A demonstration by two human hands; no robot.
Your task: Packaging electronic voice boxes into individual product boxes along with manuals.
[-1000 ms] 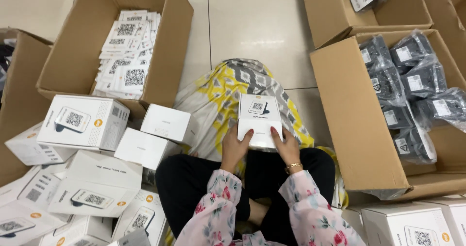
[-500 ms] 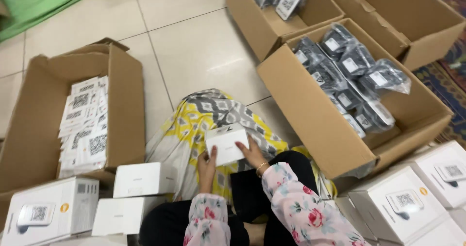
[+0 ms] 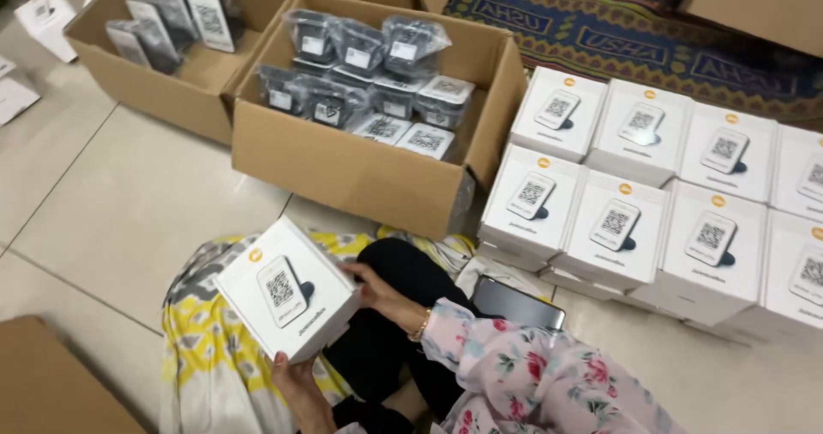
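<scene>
Here I see both hands grasping one white carton (image 3: 287,288): my left hand (image 3: 302,391) grips it from underneath at its near corner, my right hand (image 3: 377,287) presses its far-right side. It sits tilted above my lap, printed face up, long axis running diagonally from near-right to far-left. Just past the right hand stands an open cardboard box (image 3: 360,173) of bagged black devices (image 3: 360,65), with a second cardboard box (image 3: 180,91) to its left. Right of my hands, stacked white cartons (image 3: 651,194) crowd the pale tiled floor (image 3: 129,220), and a dark flat device (image 3: 517,304) lies beside my sleeve. A patterned rug (image 3: 651,40) lies beyond.
</scene>
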